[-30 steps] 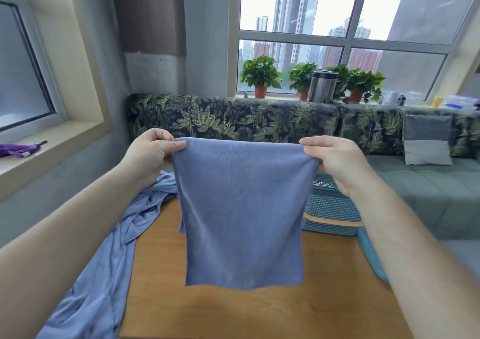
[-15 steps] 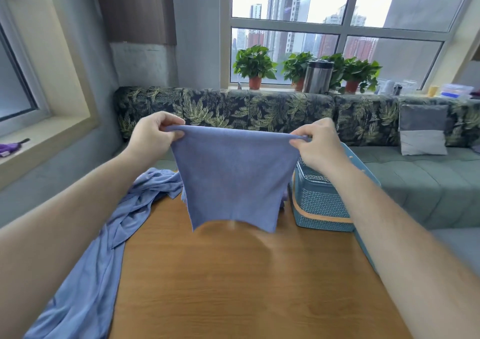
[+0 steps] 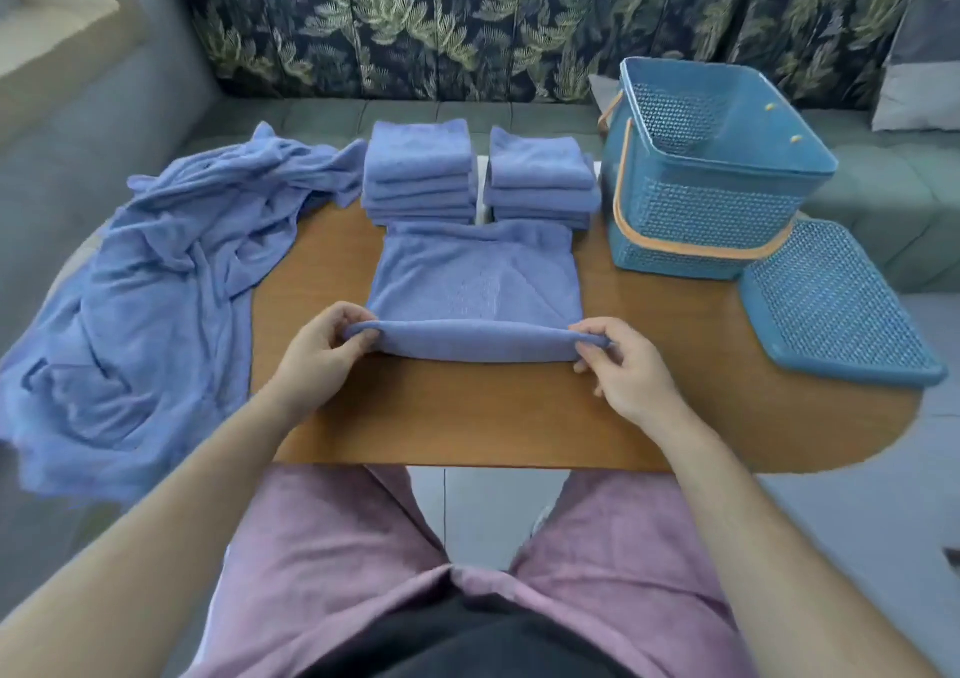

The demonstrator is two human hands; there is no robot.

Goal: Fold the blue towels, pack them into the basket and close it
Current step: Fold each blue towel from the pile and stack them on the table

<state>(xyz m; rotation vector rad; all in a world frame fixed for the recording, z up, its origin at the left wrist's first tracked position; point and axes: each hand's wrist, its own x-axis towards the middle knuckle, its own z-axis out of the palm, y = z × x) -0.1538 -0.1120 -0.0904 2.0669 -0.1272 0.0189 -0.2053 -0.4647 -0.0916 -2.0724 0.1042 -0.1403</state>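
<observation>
A towel (image 3: 478, 282) lies mid-table (image 3: 493, 417), its near edge raised: the left hand (image 3: 319, 360) and right hand (image 3: 628, 371) each pinch a near corner, fingers (image 3: 340, 316) clamped on the cloth. Two folded stacks (image 3: 418, 173) sit just beyond it. The open basket (image 3: 711, 184) stands far right, its lid (image 3: 831, 303) just nearer, and a loose heap (image 3: 156, 272) lies left.

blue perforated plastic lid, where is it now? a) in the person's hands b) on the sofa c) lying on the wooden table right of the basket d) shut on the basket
c: the blue perforated plastic lid lies on the wooden table beside the open blue plastic basket, whose top is uncovered.
</observation>
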